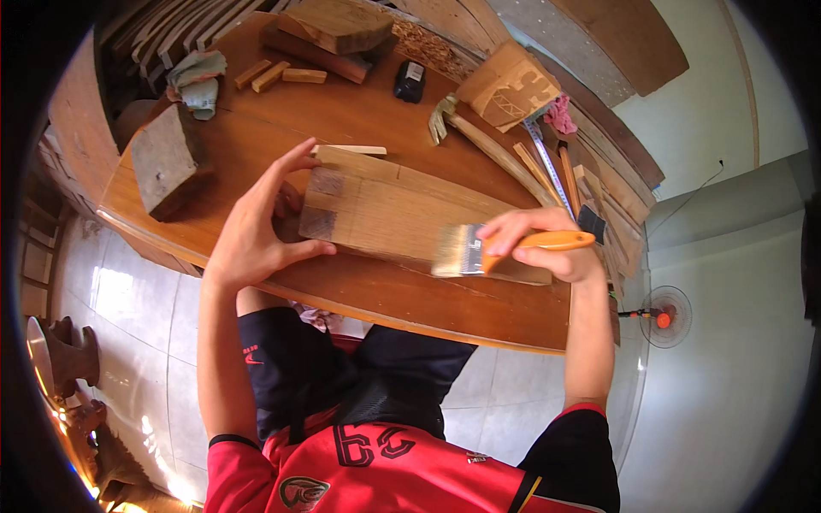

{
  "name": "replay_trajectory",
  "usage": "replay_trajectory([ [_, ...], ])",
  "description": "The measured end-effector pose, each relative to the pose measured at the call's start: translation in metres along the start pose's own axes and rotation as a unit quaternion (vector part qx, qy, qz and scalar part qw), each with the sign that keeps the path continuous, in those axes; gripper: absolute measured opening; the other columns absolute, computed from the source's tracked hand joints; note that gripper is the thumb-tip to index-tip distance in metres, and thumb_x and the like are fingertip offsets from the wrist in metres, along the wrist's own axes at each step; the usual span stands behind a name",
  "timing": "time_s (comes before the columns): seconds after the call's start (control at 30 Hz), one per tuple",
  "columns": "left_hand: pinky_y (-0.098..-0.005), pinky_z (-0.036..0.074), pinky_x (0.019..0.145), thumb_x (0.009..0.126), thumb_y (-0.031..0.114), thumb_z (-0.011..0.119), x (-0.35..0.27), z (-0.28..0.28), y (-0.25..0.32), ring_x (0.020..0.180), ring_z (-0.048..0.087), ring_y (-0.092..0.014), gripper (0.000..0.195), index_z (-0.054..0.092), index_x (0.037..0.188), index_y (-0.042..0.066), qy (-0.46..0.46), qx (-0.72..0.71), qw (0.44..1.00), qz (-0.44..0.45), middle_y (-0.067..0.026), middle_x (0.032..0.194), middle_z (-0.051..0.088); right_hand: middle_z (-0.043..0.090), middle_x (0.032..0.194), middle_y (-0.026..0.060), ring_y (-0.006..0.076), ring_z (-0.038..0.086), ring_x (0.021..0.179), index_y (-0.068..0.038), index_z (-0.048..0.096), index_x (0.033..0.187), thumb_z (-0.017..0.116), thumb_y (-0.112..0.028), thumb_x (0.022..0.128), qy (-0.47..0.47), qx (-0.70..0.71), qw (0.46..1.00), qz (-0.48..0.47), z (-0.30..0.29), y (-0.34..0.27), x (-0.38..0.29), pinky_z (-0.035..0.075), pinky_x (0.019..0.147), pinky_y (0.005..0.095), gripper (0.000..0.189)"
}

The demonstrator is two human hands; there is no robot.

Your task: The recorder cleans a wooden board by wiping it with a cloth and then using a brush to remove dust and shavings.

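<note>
A wooden workpiece with a dovetail-like corner joint lies on the varnished wooden table in front of me. My left hand grips its left end, thumb on the near edge and fingers at the far corner. In my right hand is a flat paintbrush with an orange handle; its blurred bristles are over the near right part of the workpiece. A thin pale wood strip shows just behind the piece. Beyond it lies a claw hammer with a wooden handle.
A heavy wood block and a crumpled cloth stand at left. Small wood sticks, a black tape measure and thick offcuts lie at the back. At right are a carved wood block, a ruler and boards.
</note>
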State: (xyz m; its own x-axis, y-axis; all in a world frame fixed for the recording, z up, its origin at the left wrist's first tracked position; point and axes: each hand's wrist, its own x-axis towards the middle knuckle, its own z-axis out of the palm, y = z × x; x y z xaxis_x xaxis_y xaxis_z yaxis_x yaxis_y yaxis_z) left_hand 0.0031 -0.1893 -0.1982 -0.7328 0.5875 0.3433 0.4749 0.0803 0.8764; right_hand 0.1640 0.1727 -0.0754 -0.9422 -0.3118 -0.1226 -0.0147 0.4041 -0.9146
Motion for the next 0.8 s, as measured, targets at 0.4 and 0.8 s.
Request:
replay_trajectory([
  [0.4, -0.0272, 0.046, 0.081, 0.054, 0.010, 0.097, 0.000, 0.001, 0.000, 0.084, 0.049, -0.014, 0.123, 0.041, 0.163, 0.011, 0.005, 0.004, 1.000, -0.004, -0.0062, 0.144, 0.063, 0.073, 0.095, 0.0112, 0.0171, 0.071, 0.095, 0.000, 0.065, 0.096, 0.054, 0.001, 0.094, 0.139, -0.098, 0.947, 0.272, -0.058, -0.016, -0.109, 0.058, 0.076, 0.0299, 0.011],
  [0.8, -0.0267, 0.048, 0.080, 0.058, 0.014, 0.100, -0.002, -0.002, 0.000, 0.086, 0.054, -0.013, 0.123, 0.037, 0.164, 0.009, -0.011, 0.021, 1.000, -0.008, -0.0075, 0.141, 0.064, 0.063, 0.071, 0.0031, 0.0065, 0.054, 0.044, -0.003, 0.068, 0.104, 0.055, -0.012, 0.101, -0.041, -0.028, 0.996, 0.079, 0.029, -0.048, 0.076, 0.040, 0.040, 0.0225, 0.016],
])
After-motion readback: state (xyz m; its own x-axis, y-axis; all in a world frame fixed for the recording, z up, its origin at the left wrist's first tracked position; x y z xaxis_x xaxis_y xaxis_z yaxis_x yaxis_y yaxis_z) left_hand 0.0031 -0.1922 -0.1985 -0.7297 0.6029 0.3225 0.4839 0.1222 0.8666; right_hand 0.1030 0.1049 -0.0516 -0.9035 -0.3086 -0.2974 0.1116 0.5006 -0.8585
